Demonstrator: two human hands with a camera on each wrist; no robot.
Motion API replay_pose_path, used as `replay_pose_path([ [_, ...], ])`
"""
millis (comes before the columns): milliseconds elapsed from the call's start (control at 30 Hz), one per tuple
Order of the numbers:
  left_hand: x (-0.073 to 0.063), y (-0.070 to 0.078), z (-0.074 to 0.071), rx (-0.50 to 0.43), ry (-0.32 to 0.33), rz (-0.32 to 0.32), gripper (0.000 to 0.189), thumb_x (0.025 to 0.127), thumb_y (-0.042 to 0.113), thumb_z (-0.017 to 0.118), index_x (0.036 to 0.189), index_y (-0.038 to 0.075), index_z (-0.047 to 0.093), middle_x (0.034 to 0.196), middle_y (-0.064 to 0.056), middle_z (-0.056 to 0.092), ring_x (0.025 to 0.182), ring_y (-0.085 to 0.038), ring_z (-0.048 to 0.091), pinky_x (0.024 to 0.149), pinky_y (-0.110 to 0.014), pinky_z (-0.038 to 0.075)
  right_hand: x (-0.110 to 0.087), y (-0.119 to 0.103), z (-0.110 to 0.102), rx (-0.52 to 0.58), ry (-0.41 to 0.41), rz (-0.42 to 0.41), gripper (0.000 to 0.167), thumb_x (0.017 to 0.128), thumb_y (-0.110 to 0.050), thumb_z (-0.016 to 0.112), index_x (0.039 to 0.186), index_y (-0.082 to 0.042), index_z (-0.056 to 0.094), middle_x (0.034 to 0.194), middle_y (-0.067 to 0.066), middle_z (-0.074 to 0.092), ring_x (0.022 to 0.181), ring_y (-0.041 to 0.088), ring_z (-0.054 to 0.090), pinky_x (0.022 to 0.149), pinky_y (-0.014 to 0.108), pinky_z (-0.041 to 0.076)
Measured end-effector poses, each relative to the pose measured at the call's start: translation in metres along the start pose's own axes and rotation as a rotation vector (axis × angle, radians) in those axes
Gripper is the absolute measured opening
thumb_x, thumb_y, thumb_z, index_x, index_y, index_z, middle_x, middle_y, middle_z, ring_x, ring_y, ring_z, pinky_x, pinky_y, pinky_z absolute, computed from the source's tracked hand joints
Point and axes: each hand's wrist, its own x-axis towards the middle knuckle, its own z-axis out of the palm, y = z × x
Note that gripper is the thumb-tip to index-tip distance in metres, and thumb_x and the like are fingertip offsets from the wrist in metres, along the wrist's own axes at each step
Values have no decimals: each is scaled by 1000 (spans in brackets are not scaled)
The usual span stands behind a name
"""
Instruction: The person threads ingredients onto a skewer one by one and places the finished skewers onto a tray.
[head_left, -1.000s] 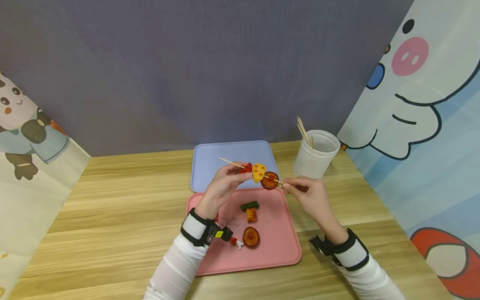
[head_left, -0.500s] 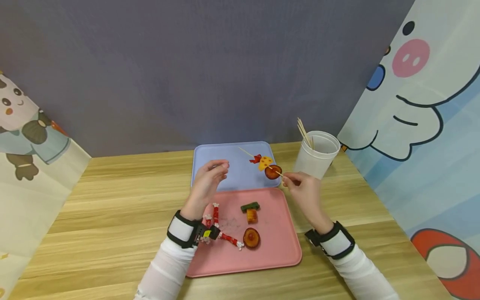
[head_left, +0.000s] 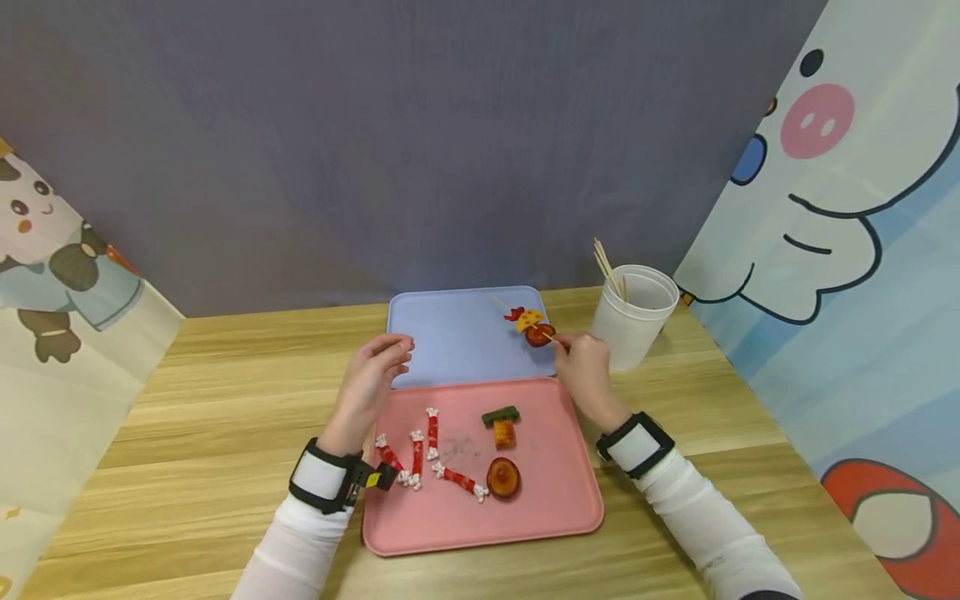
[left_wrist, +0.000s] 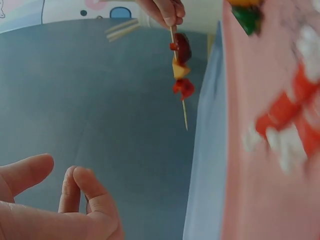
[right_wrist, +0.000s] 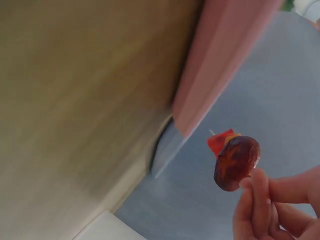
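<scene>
My right hand [head_left: 585,371] pinches the bare end of a bamboo skewer [left_wrist: 185,117] between thumb and fingers. Threaded on it are a toy mushroom cap [right_wrist: 235,162] closest to the fingers, a yellow spotted wedge [head_left: 529,321], and a red piece [left_wrist: 184,89] towards the pointed tip. In the head view the skewer overlaps the right part of the blue tray [head_left: 442,333]; the left wrist view shows it raised above that tray. My left hand [head_left: 372,375] holds nothing, its fingers loosely bent, left of the blue tray and over the pink tray's [head_left: 547,512] far left corner.
On the pink tray lie several red-and-white sticks [head_left: 459,479], another mushroom cap [head_left: 503,477], a corn piece [head_left: 504,433] and a green piece [head_left: 500,414]. A white bucket [head_left: 630,329] with bamboo skewers [head_left: 604,260] stands beyond my right hand. A grey panel [head_left: 450,150] rises behind the trays.
My left hand has let go of the skewer's far part and drawn back left. My right hand has carried the skewer forward over the blue tray.
</scene>
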Motion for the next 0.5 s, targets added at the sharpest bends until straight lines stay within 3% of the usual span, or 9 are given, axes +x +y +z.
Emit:
replay_pose_path([
  [300, -9, 4, -33, 36, 62, -11, 12, 94, 5, 55, 91, 13, 64, 88, 4, 65, 80, -10, 59, 76, -25, 49, 15, 5, 17, -50, -101, 36, 13, 81, 0, 63, 77, 1, 75, 75, 16, 71, 69, 34, 68, 67, 47, 53],
  [500, -10, 9, -41, 40, 62, -7, 12, 95, 7, 55, 91, 14, 64, 89, 4, 64, 81, -10, 59, 76, -25, 48, 21, 5, 21, -64, -177, 85, 12, 83, -1, 64, 82, 2, 75, 79, 17, 72, 72, 32, 67, 68, 44, 54],
])
